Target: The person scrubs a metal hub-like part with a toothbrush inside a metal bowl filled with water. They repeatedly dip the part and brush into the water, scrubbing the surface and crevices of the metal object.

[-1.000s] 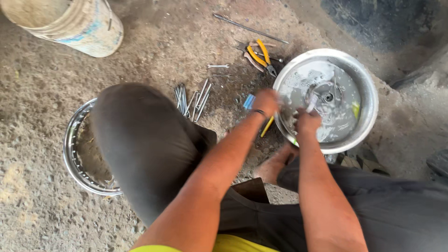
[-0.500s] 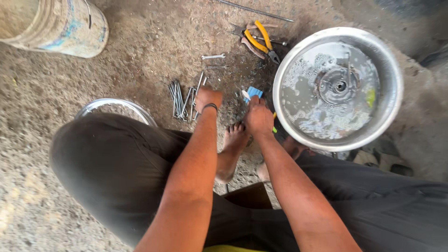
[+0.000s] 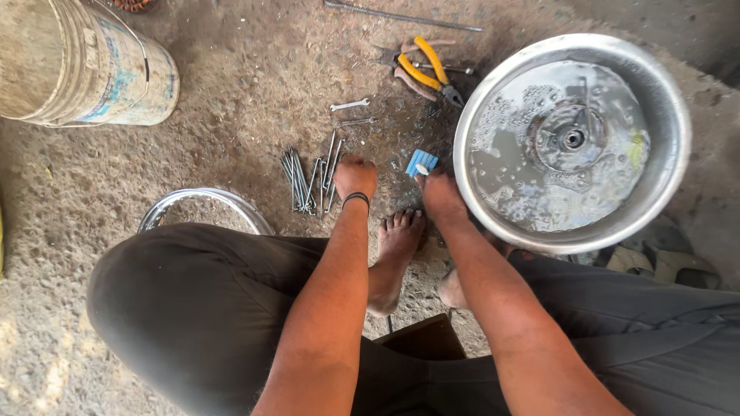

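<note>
My left hand (image 3: 355,176) is curled into a fist on the dirt floor, its knuckles against the right side of a bundle of thin metal spokes (image 3: 307,181). My right hand (image 3: 440,195) is lowered beside it, fingertips at a small blue piece (image 3: 421,162) lying on the ground; its fingers are hidden from view. Just right of that hand stands a wide metal basin (image 3: 472,196) of soapy water with a wheel hub (image 3: 571,139) lying in it. My bare foot (image 3: 397,245) rests between my forearms.
Yellow-handled pliers (image 3: 428,69) and two small wrenches (image 3: 348,105) lie beyond the spokes, with a long rod (image 3: 401,17) farther back. A dirty plastic bucket (image 3: 92,65) stands at the top left. A bare wheel rim (image 3: 202,202) lies by my left knee, and sandals (image 3: 663,266) sit under the basin's right side.
Both hands left the basin and came down to the ground, the left to the spokes and the right to the blue piece. The view shifted, showing the basin in full.
</note>
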